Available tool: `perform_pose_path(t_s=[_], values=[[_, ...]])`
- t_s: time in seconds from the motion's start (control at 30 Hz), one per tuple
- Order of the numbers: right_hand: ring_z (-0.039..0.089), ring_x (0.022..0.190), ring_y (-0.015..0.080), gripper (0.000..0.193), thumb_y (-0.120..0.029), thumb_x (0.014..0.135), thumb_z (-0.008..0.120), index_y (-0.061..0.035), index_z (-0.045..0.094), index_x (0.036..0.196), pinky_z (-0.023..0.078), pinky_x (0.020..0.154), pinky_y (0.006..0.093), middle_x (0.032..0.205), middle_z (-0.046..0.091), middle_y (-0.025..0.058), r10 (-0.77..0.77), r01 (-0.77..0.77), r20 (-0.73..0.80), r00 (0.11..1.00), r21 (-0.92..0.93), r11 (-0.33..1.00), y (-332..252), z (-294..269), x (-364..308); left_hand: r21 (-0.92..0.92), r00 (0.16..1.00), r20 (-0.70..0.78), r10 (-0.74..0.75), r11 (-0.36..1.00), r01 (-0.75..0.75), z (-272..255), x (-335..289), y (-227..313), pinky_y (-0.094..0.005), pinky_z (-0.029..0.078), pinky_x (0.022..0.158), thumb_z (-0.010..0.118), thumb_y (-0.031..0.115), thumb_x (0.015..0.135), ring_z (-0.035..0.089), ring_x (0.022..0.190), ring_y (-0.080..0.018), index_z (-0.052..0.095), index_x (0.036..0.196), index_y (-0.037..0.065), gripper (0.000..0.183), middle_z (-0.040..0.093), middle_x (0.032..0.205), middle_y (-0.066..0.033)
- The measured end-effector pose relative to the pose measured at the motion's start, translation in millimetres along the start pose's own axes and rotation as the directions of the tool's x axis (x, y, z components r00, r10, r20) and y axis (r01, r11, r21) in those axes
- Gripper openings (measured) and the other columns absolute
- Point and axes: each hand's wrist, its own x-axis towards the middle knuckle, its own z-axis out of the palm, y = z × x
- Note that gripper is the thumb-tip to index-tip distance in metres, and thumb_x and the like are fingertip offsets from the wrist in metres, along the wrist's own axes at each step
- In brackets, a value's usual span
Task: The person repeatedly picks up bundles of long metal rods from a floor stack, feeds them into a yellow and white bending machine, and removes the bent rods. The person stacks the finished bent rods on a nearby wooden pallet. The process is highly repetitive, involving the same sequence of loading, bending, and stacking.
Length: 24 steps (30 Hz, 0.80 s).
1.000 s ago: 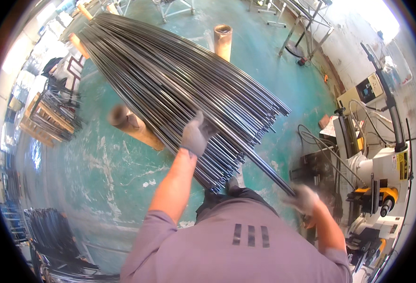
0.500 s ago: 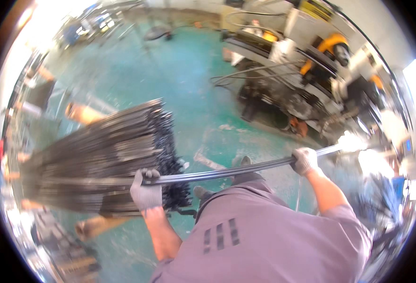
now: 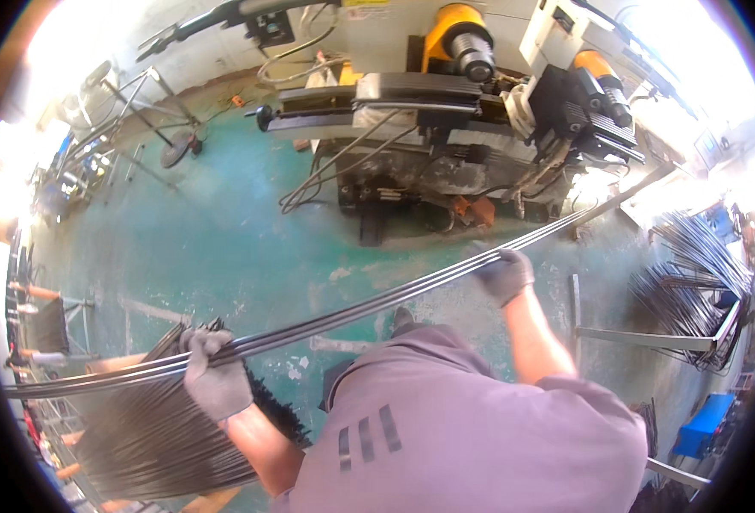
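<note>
Diagonally, several long metal rods [image 3: 360,309] ran before the person above the green floor [image 3: 224,231]; the left hand [image 3: 215,376], gloved, clasped them near the dark pile [image 3: 164,445], while the gloved right hand [image 3: 507,278] gripped them farther along.

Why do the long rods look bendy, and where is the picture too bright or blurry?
In the head view, the wide lens probably curves the rods; there too, glare washes out the upper left and upper right, and the pile below the left hand looks a bit smeared.
</note>
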Motion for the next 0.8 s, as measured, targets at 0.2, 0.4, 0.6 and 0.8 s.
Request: perform_pose_path(t_s=[0.2, 0.4, 0.6, 0.8], values=[[0.066, 0.100, 0.0343, 0.022, 0.007, 0.094, 0.051, 0.0015, 0.046, 0.115, 0.057, 0.094, 0.0482, 0.106, 0.062, 0.0185, -0.050, 0.048, -0.002, 0.999, 0.336, 0.941, -3.7, 60.0, 15.4, 0.221, 0.913, 0.333, -0.235, 0.961, 0.166, 96.4, 55.7, -50.3, -0.0490, 0.042, 0.109, 0.060, -0.002, 0.088, 0.063, 0.101, -0.0260, 0.056, 0.116, 0.003, 0.028, 0.064, 0.101, -0.0117], [0.066, 0.100, 0.0294, 0.019, -0.004, 0.098, 0.053, 0.0065, 0.053, 0.114, 0.058, 0.092, 0.0396, 0.106, 0.065, 0.0182, -0.433, 0.451, -0.127, 0.892, 0.287, 0.845, -102.8, 80.9, 13.9, 0.166, 0.934, 0.352, -0.063, 0.986, 0.004, 122.1, 166.0, -17.2, -0.0434, 0.044, 0.110, 0.057, 0.002, 0.091, 0.060, 0.107, -0.0246, 0.051, 0.122, -0.003, 0.032, 0.062, 0.104, -0.0119], [0.068, 0.078, 0.0264, 0.029, -0.022, 0.092, 0.068, -0.0005, 0.056, 0.108, 0.060, 0.074, 0.0391, 0.083, 0.068, 0.0122, -0.628, 0.652, -0.182, 0.757, 0.286, 0.703, -126.9, 159.9, 37.4, 0.307, 0.965, 0.189, -0.180, 0.945, 0.116, 145.7, 264.7, -110.5, -0.0421, 0.046, 0.108, 0.056, 0.017, 0.099, 0.061, 0.097, -0.0228, 0.059, 0.108, -0.003, 0.023, 0.063, 0.097, -0.0118], [0.068, 0.076, 0.0273, 0.023, -0.019, 0.095, 0.066, 0.0017, 0.060, 0.105, 0.059, 0.072, 0.0409, 0.092, 0.070, 0.0123, -0.599, 0.634, -0.285, 0.749, 0.043, 0.772, -131.3, 225.4, 80.4, 0.339, 0.869, 0.178, -0.463, 0.857, 0.387, 155.0, 333.0, -208.4, -0.0432, 0.049, 0.101, 0.052, 0.025, 0.102, 0.062, 0.101, -0.0296, 0.061, 0.106, -0.004, 0.031, 0.065, 0.105, -0.0161]])
